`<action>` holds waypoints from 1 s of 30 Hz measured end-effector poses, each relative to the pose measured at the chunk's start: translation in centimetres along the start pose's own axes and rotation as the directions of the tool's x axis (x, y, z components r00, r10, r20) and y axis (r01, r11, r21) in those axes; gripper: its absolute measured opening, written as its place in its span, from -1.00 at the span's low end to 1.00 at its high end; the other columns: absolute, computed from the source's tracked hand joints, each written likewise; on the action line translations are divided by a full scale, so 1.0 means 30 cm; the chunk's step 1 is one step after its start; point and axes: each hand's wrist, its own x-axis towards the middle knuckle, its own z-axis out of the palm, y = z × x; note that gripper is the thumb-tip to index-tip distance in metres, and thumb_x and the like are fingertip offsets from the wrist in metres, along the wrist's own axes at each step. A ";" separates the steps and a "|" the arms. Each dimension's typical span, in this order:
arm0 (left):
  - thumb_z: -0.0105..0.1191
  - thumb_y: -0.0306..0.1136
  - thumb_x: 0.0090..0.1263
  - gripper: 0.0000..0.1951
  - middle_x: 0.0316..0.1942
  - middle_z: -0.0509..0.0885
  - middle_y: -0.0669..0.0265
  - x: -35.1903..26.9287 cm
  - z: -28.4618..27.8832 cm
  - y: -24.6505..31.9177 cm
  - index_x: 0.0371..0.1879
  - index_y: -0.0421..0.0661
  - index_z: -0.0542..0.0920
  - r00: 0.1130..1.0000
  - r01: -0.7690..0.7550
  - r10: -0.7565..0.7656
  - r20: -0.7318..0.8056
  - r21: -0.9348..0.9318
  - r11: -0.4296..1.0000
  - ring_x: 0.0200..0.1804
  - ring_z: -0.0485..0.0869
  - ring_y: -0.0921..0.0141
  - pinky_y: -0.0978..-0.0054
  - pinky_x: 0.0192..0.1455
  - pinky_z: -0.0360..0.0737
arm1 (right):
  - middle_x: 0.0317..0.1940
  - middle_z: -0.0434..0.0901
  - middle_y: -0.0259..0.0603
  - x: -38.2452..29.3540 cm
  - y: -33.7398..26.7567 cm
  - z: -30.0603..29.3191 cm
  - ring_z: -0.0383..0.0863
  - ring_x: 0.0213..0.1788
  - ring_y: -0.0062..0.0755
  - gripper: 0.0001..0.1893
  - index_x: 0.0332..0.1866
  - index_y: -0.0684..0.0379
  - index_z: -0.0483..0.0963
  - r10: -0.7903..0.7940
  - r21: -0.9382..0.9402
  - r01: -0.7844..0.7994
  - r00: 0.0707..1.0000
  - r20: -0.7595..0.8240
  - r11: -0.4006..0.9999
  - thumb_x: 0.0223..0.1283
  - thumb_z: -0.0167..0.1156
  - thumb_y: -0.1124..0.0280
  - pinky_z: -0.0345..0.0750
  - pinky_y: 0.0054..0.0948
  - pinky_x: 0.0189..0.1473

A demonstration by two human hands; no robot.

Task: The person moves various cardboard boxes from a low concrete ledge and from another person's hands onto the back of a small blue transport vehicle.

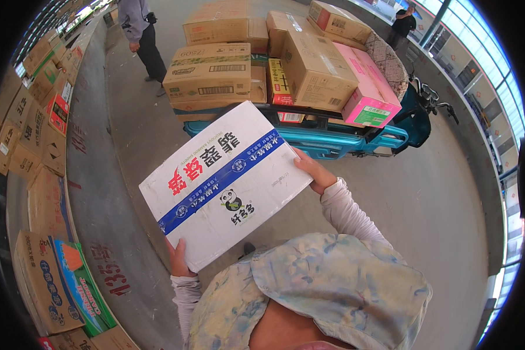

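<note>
A white cardboard box (pixel 227 188) with a blue printed tape band and a panda picture is held tilted in front of me. My left hand (pixel 180 258) grips its lower left corner, thumb on top. At its right corner my right hand (pixel 315 168) holds on, the thumb over the edge and the other fingers partly hidden beneath. Beyond the box stands a teal cargo tricycle (pixel 328 146) stacked with cardboard boxes. Nearest on its load are a brown carton (pixel 208 72) at the left, a tall brown carton (pixel 317 68) and a pink box (pixel 372 87).
To my left runs a concrete ledge (pixel 87 188) with red markings, lined with stacked cartons (pixel 43 280) and a green-and-blue carrot box (pixel 85 288). A person (pixel 142 39) stands on the floor at the upper left. Another person (pixel 403 26) is at the upper right, behind the tricycle.
</note>
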 end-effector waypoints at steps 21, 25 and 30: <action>-0.20 0.01 0.48 -0.42 0.22 0.45 0.14 0.462 0.305 -0.155 0.32 -0.15 0.25 0.993 0.113 -0.112 0.030 -0.040 0.993 0.20 0.50 0.22 0.22 0.25 0.46 | 0.14 0.47 -0.16 0.469 -0.479 -0.220 0.44 0.16 -0.43 -0.44 0.30 0.29 0.29 -0.331 -0.167 0.337 0.942 0.060 0.927 0.27 0.08 0.20 0.34 -0.48 0.21; -0.22 0.09 0.46 -0.36 0.25 0.43 0.13 0.531 0.407 -0.141 0.35 -0.16 0.21 0.975 0.214 -0.213 -0.063 -0.004 0.977 0.22 0.48 0.19 0.19 0.26 0.44 | 0.15 0.46 -0.12 0.617 -0.586 -0.268 0.43 0.18 -0.39 -0.38 0.29 0.26 0.32 -0.365 -0.351 0.378 0.925 0.106 0.857 0.19 0.18 0.13 0.33 -0.45 0.22; -0.21 0.11 0.45 -0.34 0.31 0.36 0.14 0.610 0.733 -0.064 0.38 -0.12 0.17 0.962 0.269 -0.265 0.060 -0.070 0.960 0.29 0.41 0.17 0.15 0.31 0.38 | 0.01 0.55 -0.18 0.804 -0.845 -0.412 0.57 -0.02 -0.42 -0.46 0.25 0.16 0.40 -0.465 -0.625 0.462 0.868 0.175 0.629 0.21 0.17 0.12 0.49 -0.49 0.03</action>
